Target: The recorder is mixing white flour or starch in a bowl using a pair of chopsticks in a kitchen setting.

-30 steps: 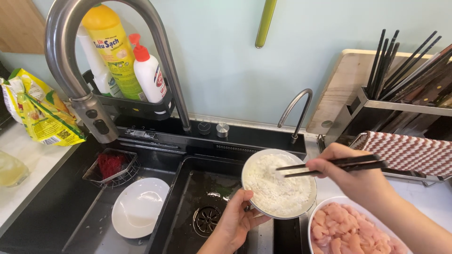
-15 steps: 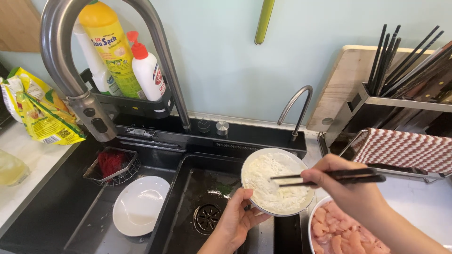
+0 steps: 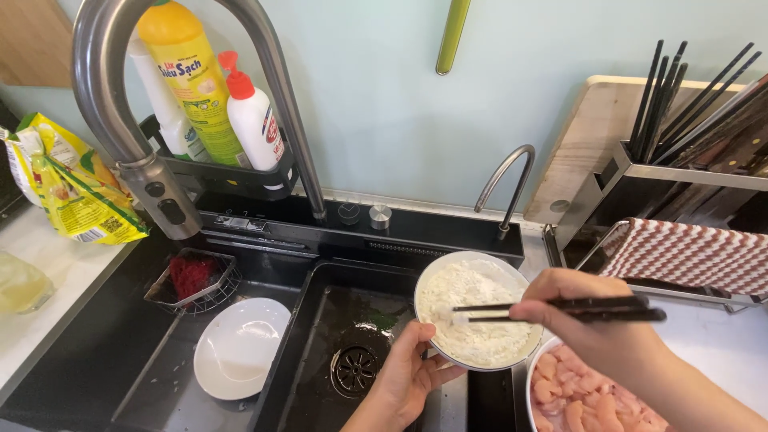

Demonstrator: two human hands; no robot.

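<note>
A: Chopsticks (image 3: 560, 308) down into the bowl now! A second ago the right hand (image 3: 596, 332) held the black pair level across the rim; now the tips sit on the white rice (image 3: 472, 316), pointing to nine o'clock.

B: And the bowl (image 3: 504, 268) has drifted a touch. It was more squarely over the dark basin (image 3: 352, 320); now it hangs by the basin's three o'clock edge, nearer the dish of raw pink meat (image 3: 576, 396) at five o'clock.

A: Grip check?

B: Right hand is closed around both sticks, fingers pinched near the far ends. Left hand (image 3: 404, 380) cups the bowl from beneath at six o'clock, thumb up on the wall, firmly clasped.

A: So what does the dip mean?

B: My read: the sticks have gone from hovering to working the rice, probably loosening or stirring it, and the bowl tilts slightly toward the person. Whether there's water in with it, I can't tell.

A: Elsewhere?

B: Nothing stirred. White plate (image 3: 240, 348) lies on the sink's left side at nine o'clock, wire basket (image 3: 192, 280) with something red behind it, drain strainer (image 3: 354, 370) below the bowl's left.
</note>
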